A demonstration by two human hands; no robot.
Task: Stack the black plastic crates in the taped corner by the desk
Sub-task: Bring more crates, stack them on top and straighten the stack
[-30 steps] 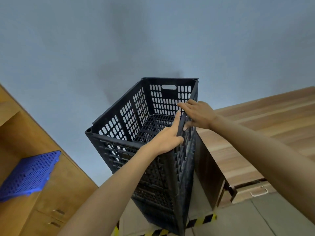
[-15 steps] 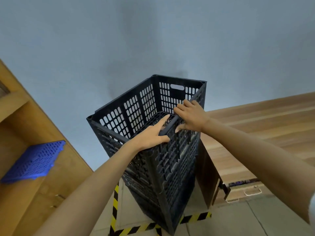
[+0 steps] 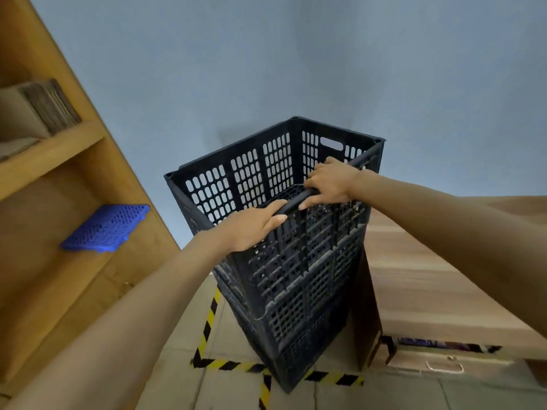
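A tall stack of black perforated plastic crates stands on the floor inside the yellow-and-black tape, against the side of the wooden desk. The top crate is open and empty, with a handle slot in its far wall. My left hand lies over the top crate's near rim, fingers curled on the edge. Just to its right, my right hand grips the same rim. The stack's front corner reaches over the tape line.
A wooden shelf unit stands on the left, holding a blue plastic grid panel and flat cardboard above. A blue-grey wall is behind. Under the desk top on the right, a drawer with a handle stands slightly open.
The view has tilted down and shifted, so more floor tape and shelf show. The stack turned a little and settled upright; both hands stayed on the top crate's near rim.
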